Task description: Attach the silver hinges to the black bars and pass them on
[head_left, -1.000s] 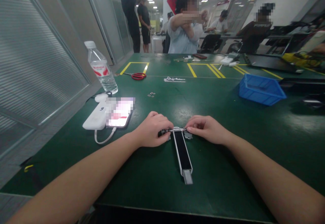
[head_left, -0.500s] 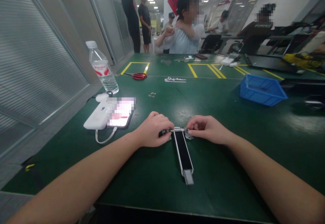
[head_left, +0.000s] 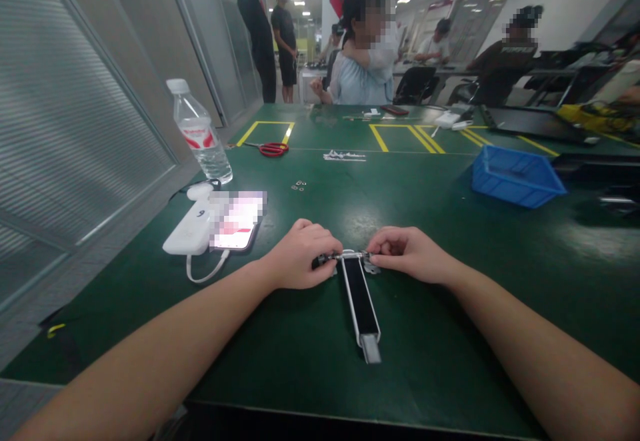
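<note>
A long black device with a white frame (head_left: 361, 298) lies on the green table (head_left: 425, 354), a grey tab at its near end. Across its far end runs a thin metal rod (head_left: 352, 255). My left hand (head_left: 303, 256) is closed on the rod's left end, where a dark knob shows between thumb and fingers. The right end of the rod is pinched between thumb and fingertips of my right hand (head_left: 409, 254). Small metal pieces (head_left: 371, 268) show just under the right fingertips. Both fingertip grips partly hide the rod's ends.
Left of the hands lie a white power bank (head_left: 187, 228), a lit phone (head_left: 239, 224) and a water bottle (head_left: 203, 138). Farther back are red scissors (head_left: 273, 150), small rings (head_left: 299, 186) and thin strips (head_left: 344, 156). A blue bin (head_left: 517, 178) stands right; a person is beyond the table.
Both hands and the device have hardly moved. The person across the table has lowered a raised hand.
</note>
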The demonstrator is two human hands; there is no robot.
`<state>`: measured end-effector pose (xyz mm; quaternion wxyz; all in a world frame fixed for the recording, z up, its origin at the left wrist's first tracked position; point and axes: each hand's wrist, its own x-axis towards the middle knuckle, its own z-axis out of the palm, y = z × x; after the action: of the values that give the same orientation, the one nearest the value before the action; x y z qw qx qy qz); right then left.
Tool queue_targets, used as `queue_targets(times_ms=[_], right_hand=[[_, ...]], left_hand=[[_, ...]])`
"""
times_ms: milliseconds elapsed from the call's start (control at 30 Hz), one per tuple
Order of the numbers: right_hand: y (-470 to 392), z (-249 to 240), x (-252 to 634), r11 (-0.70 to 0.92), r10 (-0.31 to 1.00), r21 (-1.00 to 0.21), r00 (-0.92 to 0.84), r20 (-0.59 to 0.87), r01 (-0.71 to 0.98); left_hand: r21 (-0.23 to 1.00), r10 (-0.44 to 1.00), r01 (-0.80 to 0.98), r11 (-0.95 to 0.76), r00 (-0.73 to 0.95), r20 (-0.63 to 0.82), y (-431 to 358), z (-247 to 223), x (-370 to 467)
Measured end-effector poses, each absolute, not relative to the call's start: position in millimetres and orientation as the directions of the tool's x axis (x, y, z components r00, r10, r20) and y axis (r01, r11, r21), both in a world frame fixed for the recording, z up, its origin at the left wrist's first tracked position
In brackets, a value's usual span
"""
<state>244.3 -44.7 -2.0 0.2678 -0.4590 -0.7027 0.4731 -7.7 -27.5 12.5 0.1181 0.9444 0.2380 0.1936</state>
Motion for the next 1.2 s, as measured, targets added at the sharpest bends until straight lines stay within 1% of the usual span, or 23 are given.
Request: queue_targets(times_ms=[200, 367, 467, 767, 1200], right_hand=[[-43.3, -4.4, 245.0, 0.136, 0.902, -0.911, -0.43, -0.049, 0.389], [-44.2, -4.1, 245.1, 0.21, 0.89, -0.883, -0.455, -0.005, 0.42], [-44.6, -3.6, 245.1, 0.225, 0.888, -0.882, -0.461, 0.01, 0.415], [-44.4, -4.3, 245.4, 0.218, 0.887, -0.892, -0.461, 0.011, 0.396], [-44.5, -4.5, 244.8, 0.155, 0.899, -0.903, -0.436, -0.039, 0.401]], left_hand=[[0.316, 0.5, 0.411, -0.855, 0.813, 0.298, -27.3, 12.2, -7.4], [0.312, 0.503, 0.416, -0.854, 0.811, 0.298, -28.0, 12.5, -7.4], [0.31, 0.501, 0.414, -0.856, 0.811, 0.302, -28.0, 12.3, -7.7], [0.313, 0.492, 0.401, -0.861, 0.811, 0.317, -27.7, 12.5, -7.7], [0.313, 0.494, 0.402, -0.86, 0.81, 0.316, -27.0, 11.0, -7.3]])
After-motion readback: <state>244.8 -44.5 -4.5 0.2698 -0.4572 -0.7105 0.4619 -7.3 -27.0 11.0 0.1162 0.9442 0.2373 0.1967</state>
